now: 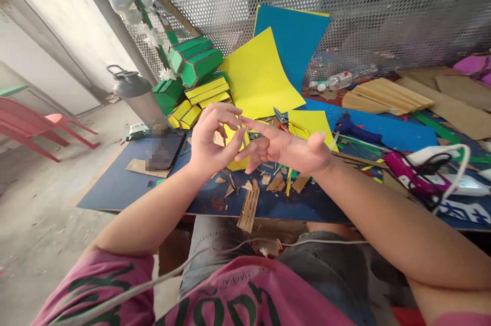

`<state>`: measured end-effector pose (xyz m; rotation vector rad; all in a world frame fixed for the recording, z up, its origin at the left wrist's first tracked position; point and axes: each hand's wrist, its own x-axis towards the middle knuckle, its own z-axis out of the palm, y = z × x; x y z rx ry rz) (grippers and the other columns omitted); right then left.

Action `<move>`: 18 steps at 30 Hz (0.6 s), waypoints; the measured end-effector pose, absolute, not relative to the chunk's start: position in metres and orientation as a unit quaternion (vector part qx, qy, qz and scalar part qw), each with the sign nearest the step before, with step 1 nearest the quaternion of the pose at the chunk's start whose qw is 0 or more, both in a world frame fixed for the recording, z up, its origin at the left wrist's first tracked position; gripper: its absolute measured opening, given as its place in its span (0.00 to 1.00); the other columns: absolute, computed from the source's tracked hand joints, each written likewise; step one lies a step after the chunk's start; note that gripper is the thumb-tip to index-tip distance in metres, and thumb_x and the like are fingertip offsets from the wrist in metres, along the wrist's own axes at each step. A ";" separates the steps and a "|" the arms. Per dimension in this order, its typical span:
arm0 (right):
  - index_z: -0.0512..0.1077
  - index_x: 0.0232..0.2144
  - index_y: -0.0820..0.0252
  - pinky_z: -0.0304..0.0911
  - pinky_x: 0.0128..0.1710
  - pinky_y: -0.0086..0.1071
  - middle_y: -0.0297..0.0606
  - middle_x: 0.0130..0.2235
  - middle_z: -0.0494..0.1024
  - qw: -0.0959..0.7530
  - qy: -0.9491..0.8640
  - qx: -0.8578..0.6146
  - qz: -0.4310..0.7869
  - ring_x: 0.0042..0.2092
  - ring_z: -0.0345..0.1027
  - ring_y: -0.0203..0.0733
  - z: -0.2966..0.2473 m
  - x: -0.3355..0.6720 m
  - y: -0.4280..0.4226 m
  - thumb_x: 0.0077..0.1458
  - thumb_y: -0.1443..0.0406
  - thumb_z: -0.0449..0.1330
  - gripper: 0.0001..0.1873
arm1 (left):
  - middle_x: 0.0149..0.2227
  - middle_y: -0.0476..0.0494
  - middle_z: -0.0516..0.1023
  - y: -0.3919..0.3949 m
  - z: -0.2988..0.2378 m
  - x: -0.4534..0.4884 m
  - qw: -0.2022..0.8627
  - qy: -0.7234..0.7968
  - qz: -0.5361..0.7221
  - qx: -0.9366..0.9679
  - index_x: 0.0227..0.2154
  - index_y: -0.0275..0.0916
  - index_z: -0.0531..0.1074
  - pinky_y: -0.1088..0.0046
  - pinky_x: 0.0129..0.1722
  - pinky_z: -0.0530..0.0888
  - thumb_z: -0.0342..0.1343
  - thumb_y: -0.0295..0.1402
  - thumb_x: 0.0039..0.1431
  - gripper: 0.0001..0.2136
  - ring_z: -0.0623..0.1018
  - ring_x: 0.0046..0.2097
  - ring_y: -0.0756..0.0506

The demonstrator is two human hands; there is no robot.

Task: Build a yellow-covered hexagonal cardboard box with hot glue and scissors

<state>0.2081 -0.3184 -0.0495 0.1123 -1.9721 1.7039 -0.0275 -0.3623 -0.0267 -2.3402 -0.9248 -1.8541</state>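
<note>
Both hands are raised just above a blue table top. My left hand has its fingers curled, and thumb and fingers close in a pinch around the tip of my right index finger. My right hand lies palm up with its fingers stretched out towards the left and holds nothing. Whether anything small sits in the pinch cannot be seen. Under the hands lie cardboard scraps and a small yellow paper piece. Scissors lie just behind the right hand.
Yellow sheet and blue sheet lean on a perforated metal wall. Green and yellow cardboard boxes are stacked at the back left, by a metal jug. Glue guns with cords lie right; cardboard sheets, a bottle, pink chairs.
</note>
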 end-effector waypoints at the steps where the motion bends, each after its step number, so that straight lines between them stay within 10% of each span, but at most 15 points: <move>1: 0.48 0.85 0.51 0.78 0.56 0.47 0.56 0.65 0.83 0.284 -0.749 0.051 0.597 0.57 0.84 0.54 -0.053 0.207 -0.317 0.58 0.20 0.53 0.69 | 0.50 0.41 0.86 -0.361 -0.026 -0.029 0.029 -0.300 -0.586 -0.752 0.39 0.44 0.78 0.70 0.33 0.77 0.67 0.40 0.71 0.07 0.83 0.45 0.45; 18: 0.36 0.86 0.54 0.73 0.41 0.39 0.55 0.65 0.83 0.345 -0.882 -0.045 0.316 0.43 0.81 0.45 -0.061 0.201 -0.327 0.65 0.31 0.65 0.68 | 0.53 0.41 0.92 -0.357 -0.029 -0.035 0.089 -0.329 -0.558 -0.756 0.37 0.42 0.84 0.72 0.33 0.81 0.66 0.40 0.73 0.09 0.89 0.37 0.48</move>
